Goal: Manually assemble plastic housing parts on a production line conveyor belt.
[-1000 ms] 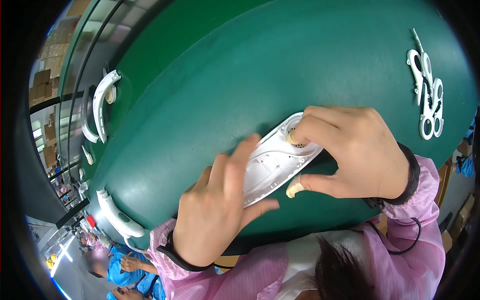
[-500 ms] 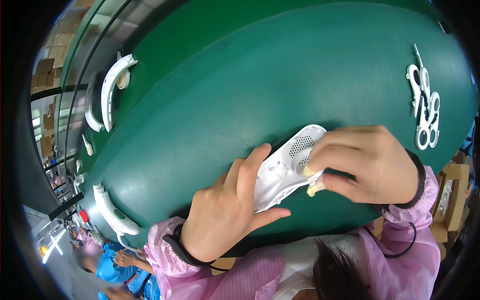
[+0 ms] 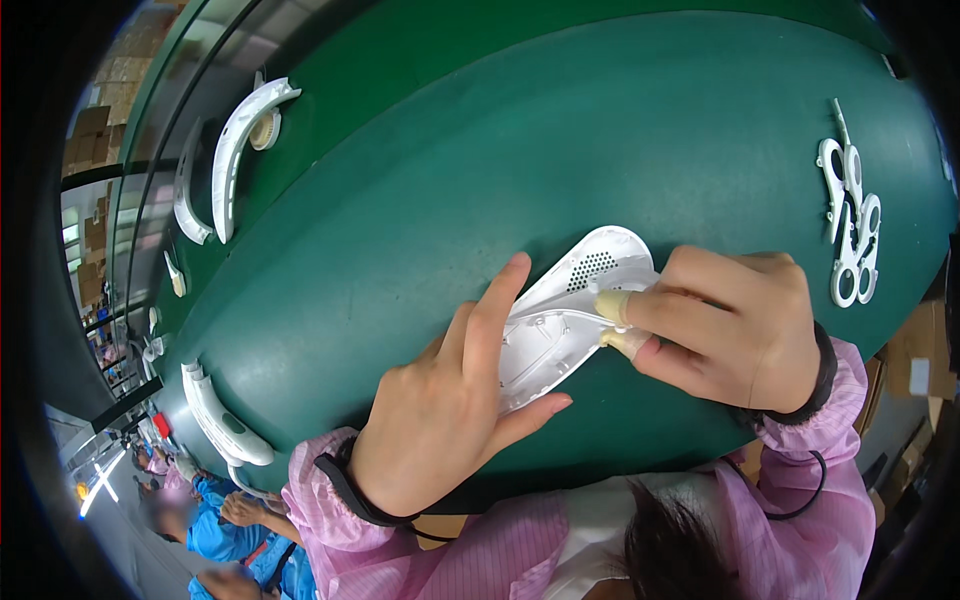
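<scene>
A white plastic housing [image 3: 540, 362] lies hollow side up in front of me, with a patch of small round holes near its rounded far end. My left hand [image 3: 430, 405] holds its near end, thumb on the near side and fingers along the far side. With thumb and forefinger, both in pale yellow finger cots, my right hand [image 3: 735, 325] pinches the housing's right edge near the middle. Whether a separate small part sits between those fingertips cannot be made out. My left hand covers the housing's near end.
The green table [image 3: 450, 150] carries several white ring-ended frames [image 3: 846, 220] at the right. A white handle-shaped part [image 3: 225, 420] lies at the left. Curved white shells [image 3: 235, 150] stand farther off at the upper left. At the lower left sits a person in blue [image 3: 225, 530].
The housing has tilted, showing more of its hollow inside. My right fingertips have shifted slightly left along its edge. My left hand has moved a little left.
</scene>
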The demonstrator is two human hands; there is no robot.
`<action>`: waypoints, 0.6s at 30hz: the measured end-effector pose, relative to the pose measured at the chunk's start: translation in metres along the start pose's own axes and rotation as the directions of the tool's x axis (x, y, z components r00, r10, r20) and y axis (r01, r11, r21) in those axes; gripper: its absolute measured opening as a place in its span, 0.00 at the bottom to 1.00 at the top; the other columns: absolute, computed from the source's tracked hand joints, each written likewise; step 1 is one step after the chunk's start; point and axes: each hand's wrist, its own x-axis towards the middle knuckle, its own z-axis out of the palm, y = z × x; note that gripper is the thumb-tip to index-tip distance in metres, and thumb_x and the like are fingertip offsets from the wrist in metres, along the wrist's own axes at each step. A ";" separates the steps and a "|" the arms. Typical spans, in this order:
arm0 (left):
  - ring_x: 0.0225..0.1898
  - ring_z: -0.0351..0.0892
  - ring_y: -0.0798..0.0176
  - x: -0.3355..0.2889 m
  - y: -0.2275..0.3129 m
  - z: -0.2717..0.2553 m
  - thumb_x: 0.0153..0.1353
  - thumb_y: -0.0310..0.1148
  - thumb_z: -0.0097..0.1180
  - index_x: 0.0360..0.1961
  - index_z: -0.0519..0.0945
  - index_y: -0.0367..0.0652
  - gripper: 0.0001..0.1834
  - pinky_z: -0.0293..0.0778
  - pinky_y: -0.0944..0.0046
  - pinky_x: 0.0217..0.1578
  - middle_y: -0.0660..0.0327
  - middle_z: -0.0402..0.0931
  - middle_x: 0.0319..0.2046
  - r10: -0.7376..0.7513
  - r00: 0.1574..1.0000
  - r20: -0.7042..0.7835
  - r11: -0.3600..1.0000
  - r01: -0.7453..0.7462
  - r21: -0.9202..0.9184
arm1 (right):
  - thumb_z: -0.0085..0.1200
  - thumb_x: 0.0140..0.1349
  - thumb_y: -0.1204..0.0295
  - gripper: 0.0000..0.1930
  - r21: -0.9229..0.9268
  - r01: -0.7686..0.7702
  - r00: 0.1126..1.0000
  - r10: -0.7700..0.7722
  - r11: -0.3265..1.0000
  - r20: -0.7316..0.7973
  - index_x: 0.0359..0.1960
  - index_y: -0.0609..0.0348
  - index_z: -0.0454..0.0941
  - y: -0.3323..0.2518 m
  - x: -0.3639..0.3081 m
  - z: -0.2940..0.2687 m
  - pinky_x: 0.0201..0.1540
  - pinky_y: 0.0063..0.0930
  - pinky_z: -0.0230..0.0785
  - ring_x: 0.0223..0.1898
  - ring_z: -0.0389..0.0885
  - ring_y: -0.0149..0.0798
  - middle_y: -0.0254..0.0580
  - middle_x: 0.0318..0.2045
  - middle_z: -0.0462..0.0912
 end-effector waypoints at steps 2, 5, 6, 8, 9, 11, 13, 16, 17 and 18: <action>0.42 0.88 0.42 0.002 0.002 -0.002 0.57 0.53 0.73 0.74 0.53 0.30 0.57 0.84 0.52 0.40 0.38 0.75 0.59 -0.021 0.999 0.050 1.000 0.022 -0.006 | 0.73 0.43 0.72 0.18 -0.013 0.018 1.000 -0.018 1.000 0.001 0.39 0.53 0.88 0.002 0.000 -0.005 0.19 0.26 0.69 0.18 0.76 0.31 0.29 0.25 0.75; 0.44 0.87 0.41 0.000 -0.002 -0.004 0.57 0.52 0.73 0.74 0.53 0.30 0.57 0.83 0.51 0.43 0.37 0.74 0.59 -0.024 0.999 0.046 0.999 0.026 -0.040 | 0.73 0.43 0.73 0.17 -0.001 -0.005 1.000 0.005 1.000 -0.007 0.39 0.53 0.88 0.000 0.004 -0.004 0.19 0.26 0.70 0.20 0.78 0.31 0.30 0.26 0.76; 0.46 0.86 0.40 -0.001 -0.001 -0.003 0.56 0.52 0.73 0.74 0.52 0.30 0.58 0.83 0.51 0.45 0.37 0.74 0.59 -0.032 0.998 0.052 0.999 0.034 -0.040 | 0.73 0.43 0.73 0.17 -0.002 -0.004 1.000 0.004 1.000 -0.003 0.39 0.53 0.88 0.001 0.004 -0.001 0.19 0.26 0.70 0.20 0.78 0.31 0.30 0.26 0.76; 0.47 0.86 0.39 -0.002 -0.001 -0.002 0.56 0.51 0.74 0.75 0.52 0.31 0.58 0.82 0.50 0.46 0.37 0.74 0.60 -0.041 0.997 0.059 0.998 0.043 -0.042 | 0.72 0.44 0.73 0.15 -0.015 0.009 1.000 -0.010 1.000 -0.030 0.37 0.55 0.87 0.003 0.003 0.006 0.20 0.27 0.71 0.21 0.79 0.33 0.33 0.29 0.79; 0.48 0.85 0.38 -0.003 -0.002 -0.004 0.56 0.51 0.74 0.75 0.52 0.31 0.59 0.82 0.50 0.46 0.37 0.74 0.60 -0.032 0.998 0.050 0.999 0.034 -0.030 | 0.72 0.44 0.73 0.15 -0.016 0.008 1.000 -0.008 1.000 -0.029 0.37 0.55 0.87 0.001 0.004 0.007 0.20 0.27 0.71 0.21 0.79 0.33 0.33 0.29 0.79; 0.48 0.85 0.38 -0.006 -0.004 -0.007 0.56 0.51 0.74 0.75 0.52 0.31 0.59 0.82 0.50 0.47 0.38 0.74 0.60 -0.022 0.999 0.042 1.000 0.023 -0.018 | 0.72 0.45 0.74 0.14 -0.049 -0.011 0.999 0.008 0.999 -0.045 0.36 0.56 0.86 -0.002 0.006 0.009 0.22 0.27 0.73 0.24 0.81 0.34 0.35 0.32 0.81; 0.47 0.85 0.39 -0.006 -0.002 -0.008 0.56 0.50 0.74 0.76 0.52 0.32 0.58 0.83 0.51 0.45 0.38 0.74 0.60 0.034 0.999 -0.007 0.999 -0.033 0.040 | 0.71 0.45 0.75 0.14 -0.056 -0.010 1.000 0.009 0.998 -0.030 0.36 0.56 0.86 -0.003 0.006 0.009 0.22 0.28 0.73 0.24 0.81 0.35 0.35 0.33 0.82; 0.45 0.85 0.40 -0.005 0.003 -0.014 0.55 0.48 0.74 0.76 0.54 0.35 0.57 0.83 0.52 0.42 0.39 0.73 0.60 -0.069 0.984 0.163 0.997 0.071 -0.003 | 0.70 0.44 0.76 0.14 -0.074 -0.021 0.999 0.019 0.997 -0.027 0.36 0.56 0.85 -0.007 0.008 0.012 0.23 0.28 0.73 0.24 0.80 0.36 0.35 0.33 0.82; 0.45 0.85 0.40 -0.004 0.003 -0.014 0.55 0.48 0.74 0.76 0.54 0.35 0.57 0.83 0.52 0.42 0.39 0.73 0.60 -0.066 0.984 0.164 0.998 0.068 -0.005 | 0.69 0.44 0.77 0.15 -0.085 -0.028 0.999 0.025 0.996 -0.039 0.37 0.56 0.85 -0.010 0.008 0.014 0.23 0.29 0.73 0.24 0.80 0.37 0.34 0.33 0.82; 0.44 0.85 0.40 -0.004 0.002 -0.014 0.55 0.48 0.74 0.77 0.54 0.37 0.56 0.83 0.52 0.40 0.40 0.74 0.58 -0.072 0.983 0.171 0.997 0.076 -0.015 | 0.69 0.44 0.77 0.15 -0.082 -0.029 0.999 0.026 0.996 -0.038 0.37 0.56 0.85 -0.014 0.007 0.017 0.23 0.29 0.73 0.24 0.80 0.37 0.34 0.33 0.82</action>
